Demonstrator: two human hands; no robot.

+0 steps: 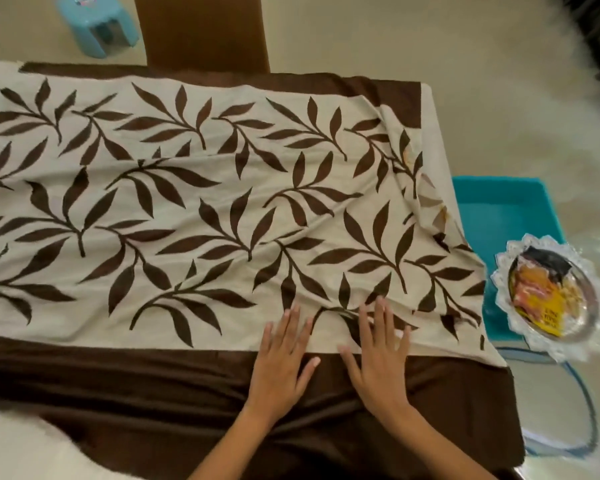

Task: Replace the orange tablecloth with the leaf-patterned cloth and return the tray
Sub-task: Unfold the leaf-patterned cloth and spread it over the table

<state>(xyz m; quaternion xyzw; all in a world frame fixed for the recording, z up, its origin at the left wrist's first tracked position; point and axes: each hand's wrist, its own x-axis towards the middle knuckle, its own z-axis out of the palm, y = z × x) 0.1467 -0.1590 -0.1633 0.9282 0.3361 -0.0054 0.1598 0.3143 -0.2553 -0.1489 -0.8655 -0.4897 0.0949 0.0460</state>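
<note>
Across the counter, the leaf cloth lies spread flat, its long axis running left to right in the head view. Its beige field carries brown leaf sprigs, and a plain brown border runs along the near and far long edges. The near border hangs over the counter edge toward the person. The right end of the cloth is rumpled, with creases fanning from the near right corner, and drapes over the counter's right edge.

Both hands rest palm down on the cloth near its right end, at the seam between the leaf field and the near border. The left hand has its fingers straight and slightly spread, pointing away from the person. The right hand, just beside it, lies the same way, fingers extended flat. Neither hand grips anything.

Right of the counter, a lace-edged tray sits on a blue bin. It holds packets in orange, yellow and black; dark print shows on the yellow one but is too blurred to read.

A brown chair back stands at the far side, and a small blue stool is on the floor beyond, its label unreadable.
</note>
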